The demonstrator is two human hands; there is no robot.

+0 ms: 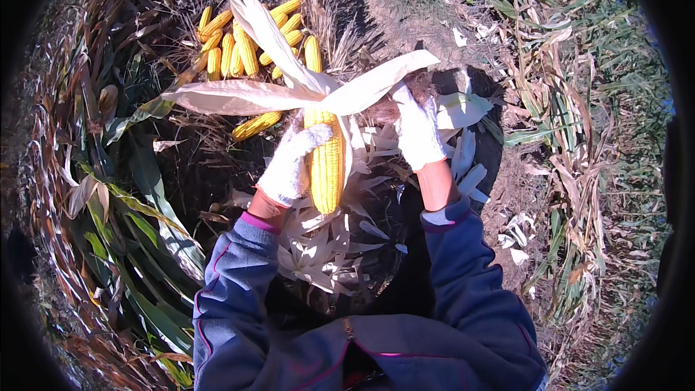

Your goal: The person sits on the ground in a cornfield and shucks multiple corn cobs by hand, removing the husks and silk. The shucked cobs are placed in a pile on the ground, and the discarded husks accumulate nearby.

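Observation:
In a white knitted glove, my left hand grips a yellow ear of corn, its thumb across the kernels. The bare tip of the cob points towards my body. Pale husk leaves are peeled back and spread from its far end. Off to the right is my right hand, gloved alike, beside one spread husk leaf and a tuft of brown corn silk. Its fingers are partly hidden, and whether they hold the silk cannot be told.
Several husked yellow ears lie in a pile beyond my hands, with one ear nearer. Discarded husks cover ground between my arms. Cut corn stalks lie along the left; more leaves and stalks line the right.

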